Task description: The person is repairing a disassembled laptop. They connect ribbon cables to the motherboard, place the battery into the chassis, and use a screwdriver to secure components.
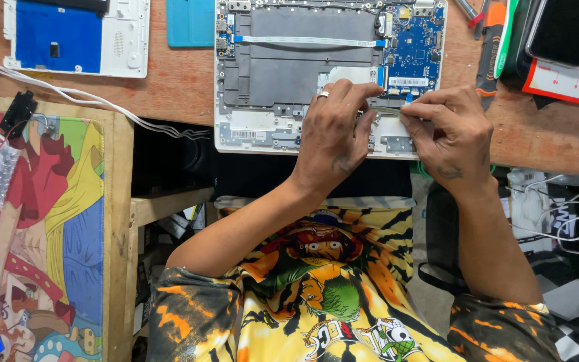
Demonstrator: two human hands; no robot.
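Hands meet over my opened laptop (289,74): left hand (333,137) presses its lower edge, right hand (447,134) grip pinches a thin cable (389,109) there.

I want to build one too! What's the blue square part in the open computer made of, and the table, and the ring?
The blue circuit board looks like rigid, glossy coated board with small metal parts on it. The table looks like worn, matte, reddish-brown wood or pressed board, with scuffed patches. The ring on the left hand shines silvery, so probably metal.
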